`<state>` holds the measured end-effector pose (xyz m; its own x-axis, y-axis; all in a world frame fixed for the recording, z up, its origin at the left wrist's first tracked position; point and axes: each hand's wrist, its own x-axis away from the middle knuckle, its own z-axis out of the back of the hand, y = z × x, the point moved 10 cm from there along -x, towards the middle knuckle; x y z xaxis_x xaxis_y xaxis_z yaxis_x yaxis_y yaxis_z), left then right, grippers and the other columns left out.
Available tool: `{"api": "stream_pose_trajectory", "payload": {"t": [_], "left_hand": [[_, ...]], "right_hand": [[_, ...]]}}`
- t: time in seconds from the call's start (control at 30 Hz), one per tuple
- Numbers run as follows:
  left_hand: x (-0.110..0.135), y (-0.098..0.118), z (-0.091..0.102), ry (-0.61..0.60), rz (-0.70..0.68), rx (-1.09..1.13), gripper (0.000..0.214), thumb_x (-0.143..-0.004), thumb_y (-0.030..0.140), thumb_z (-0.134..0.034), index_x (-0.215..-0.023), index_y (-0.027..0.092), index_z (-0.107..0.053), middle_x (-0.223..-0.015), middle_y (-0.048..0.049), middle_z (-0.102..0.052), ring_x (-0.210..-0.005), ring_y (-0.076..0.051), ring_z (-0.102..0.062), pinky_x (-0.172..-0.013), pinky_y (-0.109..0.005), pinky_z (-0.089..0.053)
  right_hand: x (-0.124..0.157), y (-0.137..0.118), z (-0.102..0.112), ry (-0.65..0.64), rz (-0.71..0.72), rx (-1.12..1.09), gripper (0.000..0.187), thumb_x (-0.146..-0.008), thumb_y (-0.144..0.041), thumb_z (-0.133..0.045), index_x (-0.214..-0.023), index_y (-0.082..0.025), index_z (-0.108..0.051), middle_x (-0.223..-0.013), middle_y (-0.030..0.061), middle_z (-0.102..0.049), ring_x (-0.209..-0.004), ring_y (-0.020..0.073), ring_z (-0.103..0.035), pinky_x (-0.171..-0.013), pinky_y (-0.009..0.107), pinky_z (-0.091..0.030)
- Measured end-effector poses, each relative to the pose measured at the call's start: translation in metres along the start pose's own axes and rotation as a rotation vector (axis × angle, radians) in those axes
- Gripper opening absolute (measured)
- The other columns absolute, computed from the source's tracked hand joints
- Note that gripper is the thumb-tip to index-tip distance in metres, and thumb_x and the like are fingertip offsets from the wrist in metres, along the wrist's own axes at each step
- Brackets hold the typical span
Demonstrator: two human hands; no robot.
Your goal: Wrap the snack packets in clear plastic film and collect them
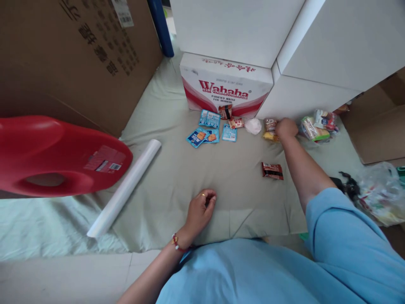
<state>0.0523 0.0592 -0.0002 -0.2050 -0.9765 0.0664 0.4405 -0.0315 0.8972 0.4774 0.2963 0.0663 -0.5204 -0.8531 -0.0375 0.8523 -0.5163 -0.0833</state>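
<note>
My right hand [286,127] reaches far forward and is closed over a small yellow-and-red snack packet [270,130] lying on the pale green cloth [177,177]. My left hand [200,210] rests on the cloth close to my body, fingers curled in loosely with nothing visible in them; it wears a ring and a red bracelet. Several blue snack packets [209,126] lie in a cluster ahead. A dark red packet [272,170] lies alone beside my right forearm. A small white packet [253,125] sits left of my right hand.
A Wahaha water carton [224,86] and white boxes [316,50] stand behind the snacks. A white roll [125,188] lies at the left by a red plastic stool [53,156] and a big brown carton [79,55]. Bags of snacks [318,124] and a plastic bag [379,194] are at the right.
</note>
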Motion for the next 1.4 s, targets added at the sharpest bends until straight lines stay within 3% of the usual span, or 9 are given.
{"api": "stream_pose_trajectory", "payload": {"t": [0.13, 0.3, 0.47, 0.63, 0.77, 0.87, 1.03, 1.2, 1.4], "left_hand": [[0.001, 0.003, -0.002, -0.003, -0.056, -0.037, 0.018, -0.099, 0.032, -0.051, -0.096, 0.021, -0.066, -0.089, -0.0048, -0.074, -0.082, -0.019, -0.07, -0.078, -0.033, -0.055], [-0.001, 0.006, -0.003, 0.007, -0.075, -0.061, 0.017, -0.098, 0.029, -0.05, -0.096, 0.022, -0.066, -0.086, -0.0039, -0.074, -0.08, -0.019, -0.069, -0.076, -0.032, -0.054], [0.001, 0.009, -0.003, 0.005, -0.085, -0.039, 0.016, -0.097, 0.028, -0.05, -0.095, 0.022, -0.065, -0.087, -0.004, -0.073, -0.08, -0.019, -0.069, -0.076, -0.032, -0.054], [0.002, 0.004, 0.0, 0.024, -0.038, 0.038, 0.017, -0.096, 0.031, -0.052, -0.095, 0.022, -0.066, -0.086, -0.0038, -0.073, -0.08, -0.019, -0.069, -0.077, -0.032, -0.053], [-0.001, 0.0, -0.004, 0.022, 0.071, 0.204, 0.021, -0.096, 0.039, -0.058, -0.095, 0.021, -0.068, -0.086, -0.004, -0.072, -0.082, -0.019, -0.068, -0.076, -0.031, -0.053], [-0.007, 0.009, -0.017, -0.028, 0.126, 0.399, 0.031, -0.094, 0.051, -0.062, -0.095, 0.02, -0.068, -0.087, -0.0044, -0.07, -0.082, -0.018, -0.066, -0.073, -0.029, -0.052], [-0.009, 0.015, -0.058, -0.2, 0.409, 0.917, 0.059, -0.085, 0.074, -0.065, -0.105, 0.018, -0.066, -0.096, -0.0082, -0.072, -0.081, -0.018, -0.067, -0.06, -0.025, -0.05], [0.0, 0.03, -0.075, -0.35, 0.435, 0.975, 0.048, -0.071, 0.055, -0.088, -0.086, 0.016, -0.066, -0.077, -0.0013, -0.066, -0.067, -0.011, -0.06, -0.059, -0.022, -0.044], [0.0, 0.026, -0.057, -0.121, 0.329, 0.758, 0.048, -0.069, 0.057, -0.09, -0.078, 0.017, -0.064, -0.062, 0.0046, -0.058, -0.057, -0.009, -0.049, -0.056, -0.023, -0.037]], "right_hand": [[0.017, -0.029, 0.034, 0.243, 0.156, -0.006, 0.037, -0.101, -0.022, -0.048, -0.132, -0.01, -0.066, -0.135, 0.0223, -0.061, -0.131, 0.0335, -0.049, -0.103, 0.044, -0.043], [0.049, -0.095, -0.007, -0.046, 0.631, 0.047, 0.037, -0.09, -0.008, -0.054, -0.121, -0.014, -0.072, -0.123, 0.0183, -0.064, -0.122, 0.0322, -0.05, -0.105, 0.045, -0.038], [0.056, -0.085, -0.024, -0.089, 0.49, -0.079, 0.021, -0.094, -0.013, -0.055, -0.104, -0.01, -0.073, -0.119, 0.0234, -0.067, -0.122, 0.034, -0.053, -0.104, 0.047, -0.039], [0.082, -0.06, -0.014, -0.046, 0.312, -0.48, 0.024, -0.101, -0.034, -0.048, -0.101, -0.018, -0.065, -0.096, 0.0107, -0.069, -0.091, 0.0219, -0.064, -0.085, 0.035, -0.05], [0.157, -0.044, -0.034, -0.354, 0.121, -1.296, 0.034, -0.085, -0.057, -0.066, -0.092, -0.025, -0.056, -0.086, 0.0017, -0.064, -0.075, 0.0168, -0.061, -0.07, 0.029, -0.053], [0.23, -0.042, -0.047, -0.563, 0.031, -1.553, 0.036, -0.078, -0.054, -0.075, -0.091, -0.025, -0.058, -0.089, 0.0025, -0.067, -0.075, 0.0185, -0.064, -0.067, 0.031, -0.053], [0.308, -0.039, -0.059, -0.743, -0.026, -1.635, 0.029, -0.082, -0.05, -0.073, -0.091, -0.025, -0.061, -0.082, 0.0025, -0.067, -0.07, 0.0201, -0.064, -0.064, 0.033, -0.053], [0.327, -0.034, -0.072, -0.787, -0.085, -1.667, 0.037, -0.075, -0.051, -0.083, -0.086, -0.022, -0.063, -0.076, -0.0003, -0.064, -0.065, 0.0156, -0.058, -0.06, 0.028, -0.049], [0.321, -0.017, -0.044, -0.44, 0.133, -1.399, 0.035, -0.086, -0.055, -0.077, -0.093, -0.023, -0.066, -0.082, -0.0005, -0.063, -0.07, 0.014, -0.055, -0.064, 0.026, -0.047]]}}
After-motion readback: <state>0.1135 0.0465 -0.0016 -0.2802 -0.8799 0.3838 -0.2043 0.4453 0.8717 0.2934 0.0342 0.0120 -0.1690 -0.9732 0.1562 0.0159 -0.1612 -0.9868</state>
